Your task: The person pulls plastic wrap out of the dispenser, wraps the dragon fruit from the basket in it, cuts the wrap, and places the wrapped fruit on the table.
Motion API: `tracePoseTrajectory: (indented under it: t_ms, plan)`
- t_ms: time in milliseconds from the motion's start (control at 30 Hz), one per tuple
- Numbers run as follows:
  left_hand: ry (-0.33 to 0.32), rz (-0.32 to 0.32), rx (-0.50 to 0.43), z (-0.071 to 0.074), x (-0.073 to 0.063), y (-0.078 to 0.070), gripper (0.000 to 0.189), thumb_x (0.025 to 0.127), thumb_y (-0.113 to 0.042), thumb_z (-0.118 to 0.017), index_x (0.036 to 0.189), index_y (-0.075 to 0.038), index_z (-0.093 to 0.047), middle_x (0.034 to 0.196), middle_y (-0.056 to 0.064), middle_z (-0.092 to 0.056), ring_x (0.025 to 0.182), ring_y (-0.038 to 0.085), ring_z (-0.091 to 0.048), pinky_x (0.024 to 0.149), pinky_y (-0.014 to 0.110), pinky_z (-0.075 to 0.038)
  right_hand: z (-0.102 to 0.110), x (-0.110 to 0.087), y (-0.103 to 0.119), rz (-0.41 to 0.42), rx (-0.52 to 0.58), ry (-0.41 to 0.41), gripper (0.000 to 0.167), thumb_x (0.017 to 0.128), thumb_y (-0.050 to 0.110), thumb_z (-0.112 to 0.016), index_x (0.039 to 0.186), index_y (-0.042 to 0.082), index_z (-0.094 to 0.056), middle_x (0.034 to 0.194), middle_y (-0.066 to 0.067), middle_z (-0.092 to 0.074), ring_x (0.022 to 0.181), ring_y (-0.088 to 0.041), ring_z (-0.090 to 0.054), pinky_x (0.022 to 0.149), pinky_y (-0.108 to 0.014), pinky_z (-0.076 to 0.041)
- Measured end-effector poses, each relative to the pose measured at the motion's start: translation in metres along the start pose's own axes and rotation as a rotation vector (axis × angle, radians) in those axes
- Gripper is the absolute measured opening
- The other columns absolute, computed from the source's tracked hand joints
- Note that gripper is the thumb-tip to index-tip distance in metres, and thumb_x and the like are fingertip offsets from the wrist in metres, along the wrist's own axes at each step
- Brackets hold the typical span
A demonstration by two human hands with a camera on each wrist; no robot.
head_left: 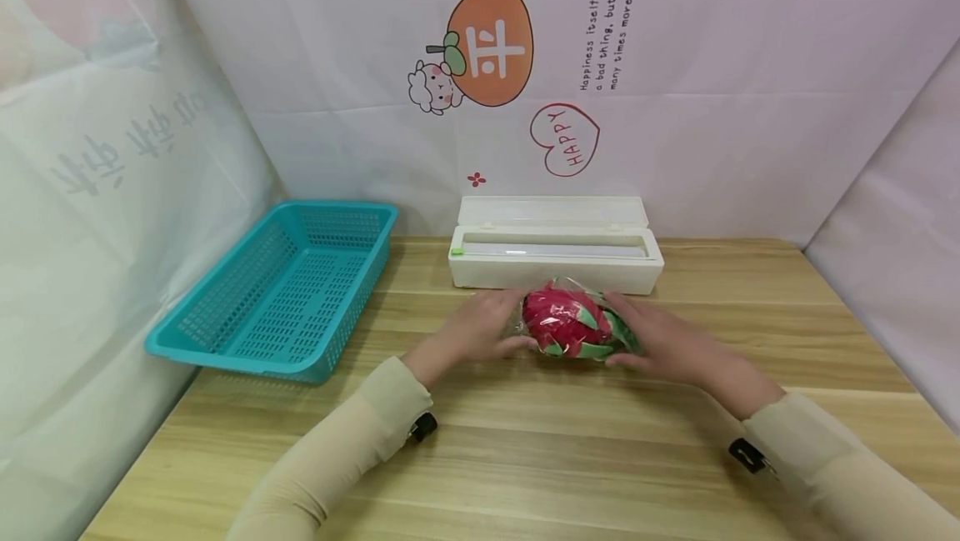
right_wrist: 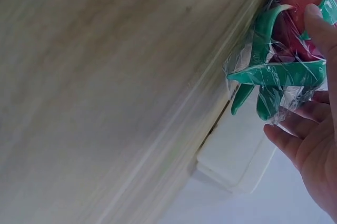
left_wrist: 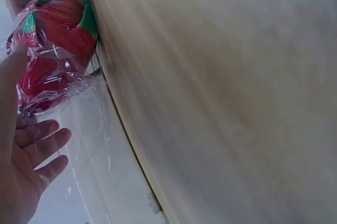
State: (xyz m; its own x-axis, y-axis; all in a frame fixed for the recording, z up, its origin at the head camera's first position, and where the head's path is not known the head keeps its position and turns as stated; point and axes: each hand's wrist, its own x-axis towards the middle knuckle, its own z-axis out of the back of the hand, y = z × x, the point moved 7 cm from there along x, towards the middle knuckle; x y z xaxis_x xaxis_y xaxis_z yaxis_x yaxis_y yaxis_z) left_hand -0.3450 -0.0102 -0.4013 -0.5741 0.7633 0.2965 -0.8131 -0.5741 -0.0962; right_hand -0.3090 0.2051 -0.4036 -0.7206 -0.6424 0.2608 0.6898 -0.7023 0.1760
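Observation:
A red dragon fruit with green scales, wrapped in clear plastic film, lies sideways between both hands. My left hand holds its left end, thumb in front and fingers behind. In the left wrist view, the left hand has its thumb over the red side and its other fingers spread by the loose film. My right hand grips the end with the long green tips. The right wrist view has the right hand's thumb against the wrapped fruit, with fingers bent beneath the film.
Just behind the fruit stands a white box, lid raised, with a pale roll and a small green piece inside. A turquoise plastic basket sits at the left of the wooden table. Printed white cloth hangs around the back and sides.

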Motion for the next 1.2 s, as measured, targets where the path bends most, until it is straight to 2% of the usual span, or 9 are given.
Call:
tracePoseTrajectory:
  t_ms: [233,367,533,733,933,1067,1200]
  plan:
    - [0.005,0.030,-0.023,0.003,0.000,-0.002,0.069,0.092,-0.038,-0.065,0.143,0.001,-0.039,0.127,0.014,-0.061,0.115,0.026,-0.059,0.097,0.036,-0.047,-0.006,0.004,-0.003,-0.057,0.029,0.044,0.094,0.080,0.028,-0.082,0.147,-0.004,-0.023,0.140,-0.030,-0.043,0.124,-0.045,-0.047,0.097,-0.056,-0.043]
    - [0.009,0.038,-0.067,0.005,0.000,-0.002,0.062,0.095,-0.032,-0.062,0.144,-0.001,-0.039,0.128,0.013,-0.060,0.117,0.026,-0.058,0.098,0.035,-0.046,-0.009,0.007,-0.002,-0.080,0.020,0.047,0.091,0.081,0.021,-0.081,0.146,-0.005,-0.023,0.139,-0.032,-0.042,0.124,-0.046,-0.047,0.097,-0.056,-0.043]
    - [0.024,0.038,-0.099,0.006,0.001,-0.003,0.050,0.099,-0.026,-0.057,0.141,-0.003,-0.044,0.128,0.012,-0.061,0.117,0.023,-0.059,0.098,0.032,-0.046,-0.009,0.010,0.003,-0.047,-0.027,0.006,0.088,0.080,0.015,-0.081,0.142,-0.010,-0.025,0.133,-0.036,-0.044,0.119,-0.048,-0.050,0.094,-0.055,-0.046]
    - [0.035,0.034,-0.151,0.009,0.001,-0.003,0.049,0.100,-0.027,-0.054,0.142,-0.004,-0.045,0.125,0.009,-0.063,0.114,0.019,-0.061,0.095,0.026,-0.047,-0.008,0.010,0.010,0.030,-0.048,-0.057,0.085,0.078,0.012,-0.082,0.140,-0.011,-0.029,0.129,-0.033,-0.048,0.114,-0.046,-0.053,0.091,-0.053,-0.049]
    - [0.046,0.077,-0.215,0.014,-0.002,-0.001,0.046,0.102,-0.028,-0.050,0.142,-0.006,-0.048,0.127,0.008,-0.063,0.115,0.018,-0.060,0.096,0.026,-0.046,-0.011,0.009,0.011,-0.003,0.039,-0.008,0.074,0.085,0.015,-0.075,0.142,-0.002,-0.032,0.130,-0.028,-0.050,0.117,-0.043,-0.053,0.093,-0.054,-0.047]
    - [0.047,0.076,-0.231,0.016,-0.003,0.001,0.038,0.101,-0.025,-0.053,0.133,-0.005,-0.058,0.119,0.007,-0.067,0.107,0.017,-0.064,0.093,0.026,-0.049,-0.011,0.008,0.011,-0.022,0.077,0.029,0.069,0.087,0.015,-0.072,0.142,-0.002,-0.034,0.130,-0.028,-0.051,0.117,-0.043,-0.053,0.094,-0.055,-0.046]
    - [0.042,0.083,-0.274,0.018,-0.005,0.006,0.027,0.099,-0.023,-0.057,0.116,-0.006,-0.069,0.101,0.003,-0.072,0.088,0.010,-0.067,0.081,0.022,-0.052,-0.013,0.007,0.010,-0.024,0.130,0.063,0.068,0.090,0.020,-0.071,0.144,-0.004,-0.035,0.134,-0.027,-0.050,0.120,-0.041,-0.052,0.094,-0.054,-0.046]
